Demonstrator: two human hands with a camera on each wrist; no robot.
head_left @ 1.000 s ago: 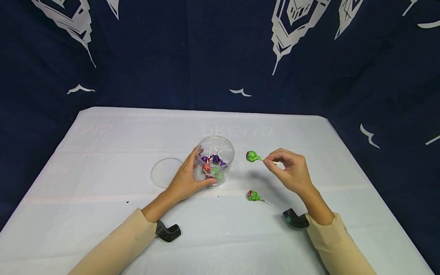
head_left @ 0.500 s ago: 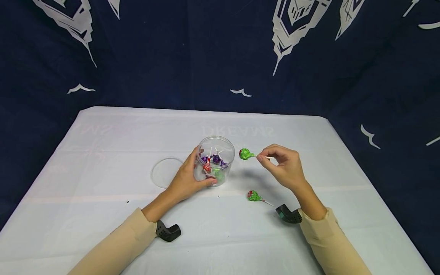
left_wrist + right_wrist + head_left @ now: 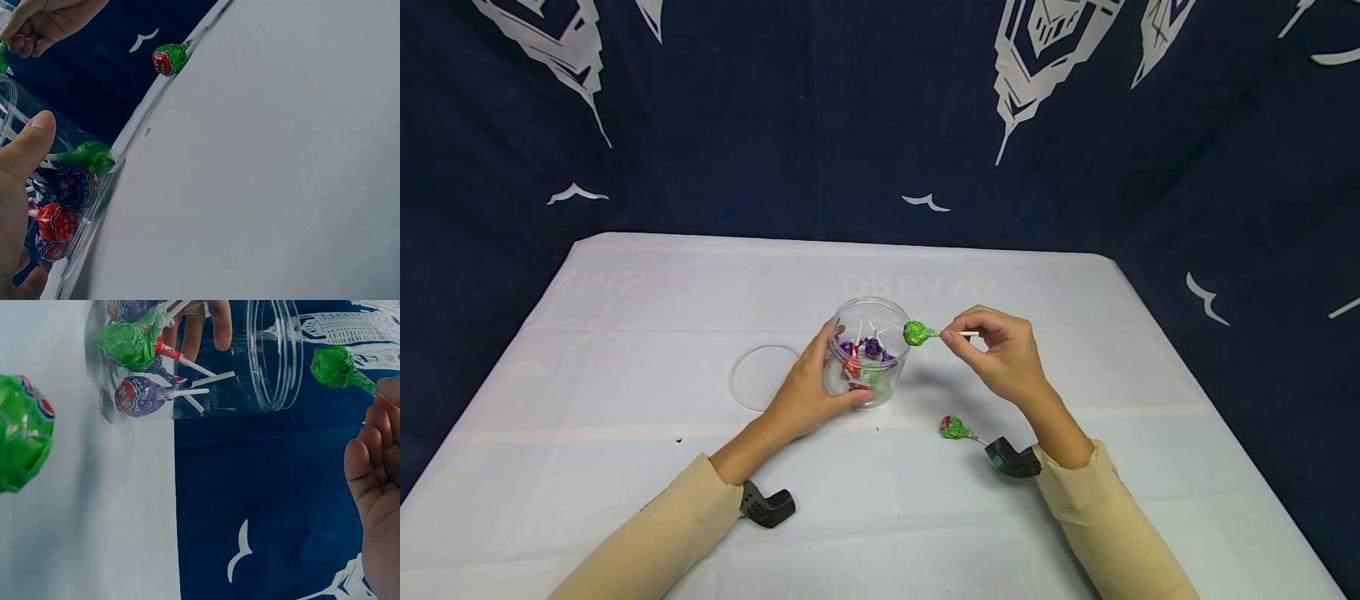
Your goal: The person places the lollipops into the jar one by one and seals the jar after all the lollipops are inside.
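A person's right hand [image 3: 1000,354] pinches the white stick of a green-wrapped lollipop [image 3: 916,333], holding its head in the air at the rim of a clear plastic jar [image 3: 870,350]. The left hand [image 3: 808,387] wraps around the jar's side, steadying it upright on the white tablecloth [image 3: 625,417]. Purple, red and green lollipops fill the jar. A second green lollipop [image 3: 953,428] lies on the cloth near the right wrist, and the clear lid [image 3: 760,377] rests flat just left of the jar.

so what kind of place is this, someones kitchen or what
Probably not a kitchen; it looks like a staged recording setup. A table under a plain white cover stands before a dark blue printed backdrop, and black cameras are strapped to both wrists. Only a sweet jar and lollipops are out.
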